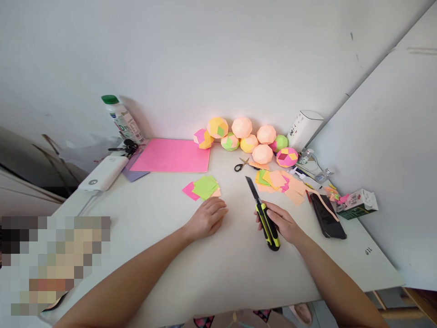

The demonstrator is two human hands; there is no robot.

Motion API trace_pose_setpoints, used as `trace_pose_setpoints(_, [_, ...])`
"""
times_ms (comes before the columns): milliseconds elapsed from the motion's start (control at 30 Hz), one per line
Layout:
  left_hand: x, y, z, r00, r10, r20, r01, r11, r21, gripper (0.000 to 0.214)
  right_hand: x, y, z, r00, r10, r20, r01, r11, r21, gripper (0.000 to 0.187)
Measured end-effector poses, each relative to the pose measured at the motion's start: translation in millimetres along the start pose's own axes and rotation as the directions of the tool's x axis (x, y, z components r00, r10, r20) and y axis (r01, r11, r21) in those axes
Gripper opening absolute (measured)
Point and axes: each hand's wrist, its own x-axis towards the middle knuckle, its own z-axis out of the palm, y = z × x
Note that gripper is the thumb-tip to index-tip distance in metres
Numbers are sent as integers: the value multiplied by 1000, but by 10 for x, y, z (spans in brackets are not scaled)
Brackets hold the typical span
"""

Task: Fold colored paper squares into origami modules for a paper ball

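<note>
My right hand (282, 221) grips a yellow-and-black utility knife (268, 226) by its handle. Its dark blade sticks out, pointing up and away to the left. My left hand (207, 217) rests on the white table (211, 273) with its fingers curled in, nothing visible in them. Just beyond it lies a small stack of green, pink and peach paper pieces (205, 187). Farther off, past the knife's tip, is a small pair of scissors (242, 165). More loose paper pieces (276, 179) are spread behind my right hand.
Several faceted paper balls (241, 127) line the wall. A pink sheet (172, 156), a bottle (124, 120) and a white power bank (104, 172) stand or lie at left. On the right are a phone (326, 214), a small carton (358, 204) and a white cylinder (303, 130).
</note>
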Motion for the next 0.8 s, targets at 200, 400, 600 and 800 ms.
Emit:
trace_pose_setpoints(200, [31, -20, 12, 993, -23, 119, 33, 996, -82, 22, 130, 120, 100, 967, 177, -186, -111, 941, 319, 33])
trace_pose_setpoints(400, [54, -28, 9, 991, -47, 129, 55, 996, -66, 22, 254, 241, 106, 918, 315, -242, -225, 914, 339, 28])
trace_pose_setpoints(600, [42, -55, 34, 984, -71, 166, 81, 995, -54, 20, 269, 219, 99, 922, 344, -179, -284, 913, 294, 35])
trace_pose_setpoints(800, [45, -54, 31, 981, -79, 177, 87, 995, -41, 20, 279, 190, 125, 915, 349, -202, -291, 919, 266, 35])
